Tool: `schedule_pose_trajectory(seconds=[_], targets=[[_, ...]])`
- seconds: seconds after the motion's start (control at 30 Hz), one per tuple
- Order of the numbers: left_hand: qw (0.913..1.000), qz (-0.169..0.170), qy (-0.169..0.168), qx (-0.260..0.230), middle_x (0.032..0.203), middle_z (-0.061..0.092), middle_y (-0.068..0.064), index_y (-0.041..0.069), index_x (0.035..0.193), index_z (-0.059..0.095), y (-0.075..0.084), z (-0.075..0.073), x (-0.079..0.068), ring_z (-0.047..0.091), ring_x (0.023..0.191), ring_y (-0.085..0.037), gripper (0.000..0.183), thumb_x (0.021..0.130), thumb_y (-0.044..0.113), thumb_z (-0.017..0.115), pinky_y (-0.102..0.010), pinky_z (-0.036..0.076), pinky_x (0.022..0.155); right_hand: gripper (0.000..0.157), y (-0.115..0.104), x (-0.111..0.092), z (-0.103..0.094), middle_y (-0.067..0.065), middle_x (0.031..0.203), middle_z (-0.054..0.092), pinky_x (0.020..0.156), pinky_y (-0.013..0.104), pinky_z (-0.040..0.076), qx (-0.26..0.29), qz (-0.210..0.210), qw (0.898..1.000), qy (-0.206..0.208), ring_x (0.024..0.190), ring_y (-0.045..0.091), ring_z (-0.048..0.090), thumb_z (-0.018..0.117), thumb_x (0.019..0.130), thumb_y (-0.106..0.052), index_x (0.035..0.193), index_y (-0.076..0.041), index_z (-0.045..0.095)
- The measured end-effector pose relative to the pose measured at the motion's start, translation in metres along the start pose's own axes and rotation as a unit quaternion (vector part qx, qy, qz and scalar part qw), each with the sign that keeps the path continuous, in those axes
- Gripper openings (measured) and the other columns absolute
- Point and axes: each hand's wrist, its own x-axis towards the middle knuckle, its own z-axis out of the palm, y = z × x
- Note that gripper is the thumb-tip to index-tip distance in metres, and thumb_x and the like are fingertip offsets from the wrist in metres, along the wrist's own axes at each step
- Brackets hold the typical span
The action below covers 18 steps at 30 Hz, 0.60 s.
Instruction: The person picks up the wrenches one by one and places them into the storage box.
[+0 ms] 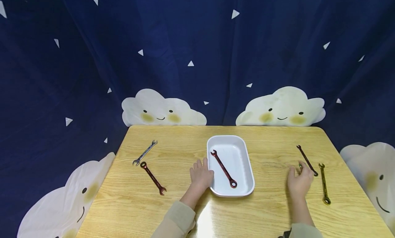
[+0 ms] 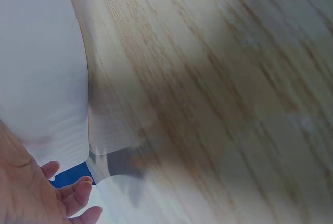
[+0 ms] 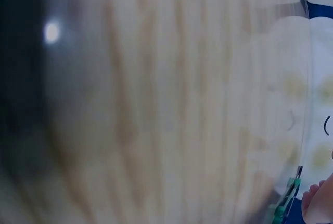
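My left hand [image 1: 201, 176] rests at the left rim of a white tray [image 1: 243, 164], its fingers spread and the thumb over the edge. Inside the tray lies a red combination wrench [image 1: 224, 169]. Over the table at the right, my right hand [image 1: 299, 181] reaches down with thumb and fingers apart. A green wrench [image 3: 286, 198] is close by its fingertips in the right wrist view; the hand mostly hides it in the head view. Beside that hand lie a dark wrench [image 1: 307, 161] and a gold-coloured wrench [image 1: 324, 185].
At the table's left lie a silver open-end wrench [image 1: 145, 153] and another red wrench [image 1: 153, 178]. The wooden table [image 1: 182, 138] backs onto a dark blue curtain [image 1: 172, 32] with clouds and white triangles.
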Motion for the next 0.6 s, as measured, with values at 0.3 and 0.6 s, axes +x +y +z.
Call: schedule_pose_trajectory(seconds=[0.3,0.6], targets=[[1.0000,0.000,0.003,-0.001,0.098,0.041,-0.013,0.009,0.120,0.039,0.000,0.000,-0.001,0.039,0.090,-0.028,0.043,0.080,0.025,0.047,-0.042,0.034,0.076,0.042,0.011,0.002,-0.004,0.030,0.119,0.034,0.081,0.055,0.032,-0.036,0.054,0.998,0.008,0.106,0.044,0.036,0.049,0.089,-0.017,0.128,-0.002,0.045],[1.0000,-0.005,0.000,-0.005,0.101,0.041,-0.013,0.010,0.121,0.038,0.000,0.002,0.001,0.039,0.092,-0.028,0.045,0.081,0.027,0.047,-0.042,0.033,0.077,0.051,0.017,0.005,-0.008,0.032,0.125,0.032,0.089,0.057,0.025,-0.067,0.113,0.991,-0.003,0.115,0.047,0.030,0.048,0.090,-0.024,0.136,-0.004,0.037]])
